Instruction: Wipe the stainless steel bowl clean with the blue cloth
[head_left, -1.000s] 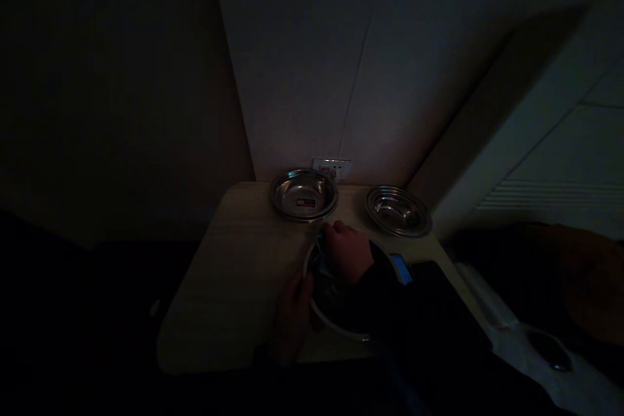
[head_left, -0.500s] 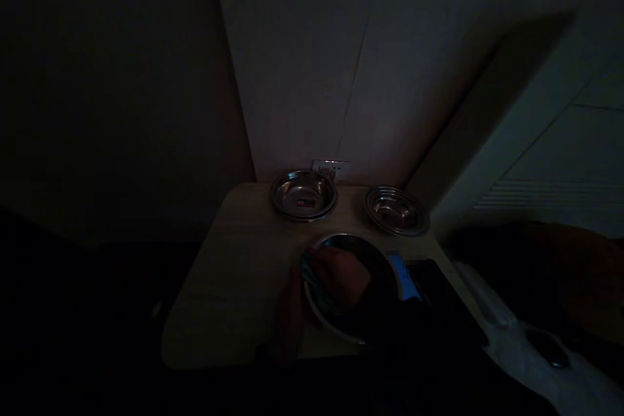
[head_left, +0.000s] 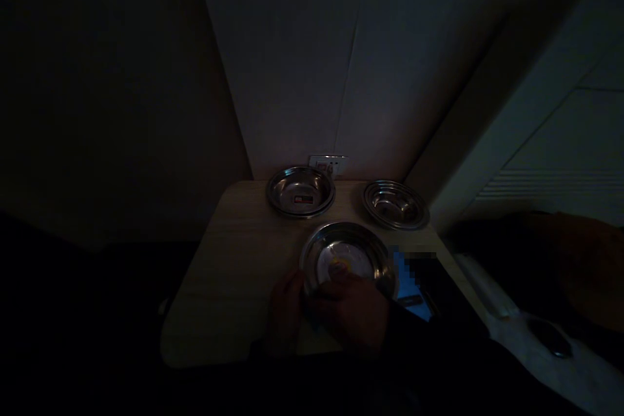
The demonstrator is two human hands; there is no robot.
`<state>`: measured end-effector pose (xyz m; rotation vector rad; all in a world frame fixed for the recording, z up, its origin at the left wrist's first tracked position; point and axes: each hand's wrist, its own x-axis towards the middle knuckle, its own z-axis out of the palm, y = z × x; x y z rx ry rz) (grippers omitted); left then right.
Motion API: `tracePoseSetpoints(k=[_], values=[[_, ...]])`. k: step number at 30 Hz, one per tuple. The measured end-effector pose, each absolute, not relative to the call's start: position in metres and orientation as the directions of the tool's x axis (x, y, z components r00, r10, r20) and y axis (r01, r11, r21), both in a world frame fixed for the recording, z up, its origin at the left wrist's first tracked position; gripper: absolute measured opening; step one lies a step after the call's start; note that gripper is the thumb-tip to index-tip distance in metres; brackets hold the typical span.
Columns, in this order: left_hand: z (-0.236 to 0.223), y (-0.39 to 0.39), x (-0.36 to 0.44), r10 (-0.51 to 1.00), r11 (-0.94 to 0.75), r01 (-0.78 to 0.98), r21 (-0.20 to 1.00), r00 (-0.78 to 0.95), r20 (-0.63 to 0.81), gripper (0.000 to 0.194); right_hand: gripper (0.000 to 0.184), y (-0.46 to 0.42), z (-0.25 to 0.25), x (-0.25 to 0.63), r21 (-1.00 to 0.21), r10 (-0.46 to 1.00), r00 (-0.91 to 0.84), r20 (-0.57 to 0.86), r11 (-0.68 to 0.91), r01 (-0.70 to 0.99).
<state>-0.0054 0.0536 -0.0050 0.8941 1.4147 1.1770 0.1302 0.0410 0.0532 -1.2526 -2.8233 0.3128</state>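
A shiny round metal basin [head_left: 377, 260] sits on the near part of the small table, with a pale, yellowish patch on its inner bottom. My left hand [head_left: 284, 312] is closed at its left rim, the fingers partly lost in the dark. Over the near rim, my right hand [head_left: 351, 312] is bent and closed on a bluish-green cloth [head_left: 312, 317], of which only a dim bit shows beside the fingers. The two hands are close together.
Behind stand a metal basin with a label [head_left: 301, 188] and stacked metal bowls [head_left: 394, 205], near a wall socket [head_left: 328, 164]. A dark tablet-like object with a blue lit part [head_left: 412, 286] lies right on the table [head_left: 219, 286]. A dark oval object [head_left: 550, 338] rests on white fabric. The room is very dim.
My right hand has moved from inside the basin toward me to its near rim, taking the cloth along. The basin's inner bottom now shows. My left hand stays at the left rim.
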Motion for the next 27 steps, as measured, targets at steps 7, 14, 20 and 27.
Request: tracePoseSetpoints(k=[7, 14, 20, 27], values=[[-0.011, 0.049, -0.003, 0.918, 0.307, 0.021, 0.952, -0.27, -0.29, 0.034, 0.023, 0.045, 0.039, 0.117, -0.278, 0.886, -0.464, -0.007, 0.444, 0.852], [-0.004, 0.046, -0.004, 0.937, 0.288, -0.014, 0.957, -0.202, -0.285, 0.043, 0.028, 0.054, 0.047, 0.117, -0.294, 0.887, -0.443, -0.132, 0.391, 0.872], [0.001, 0.049, 0.001, 0.95, 0.281, 0.042, 0.959, -0.154, -0.271, 0.045, 0.025, 0.057, 0.044, 0.127, -0.167, 0.859, -0.442, -0.258, 0.411, 0.896], [0.009, 0.049, -0.001, 0.959, 0.277, 0.136, 0.951, -0.107, -0.264, 0.041, 0.033, 0.092, 0.031, 0.117, -0.11, 0.944, -0.273, -0.184, 0.257, 0.96]])
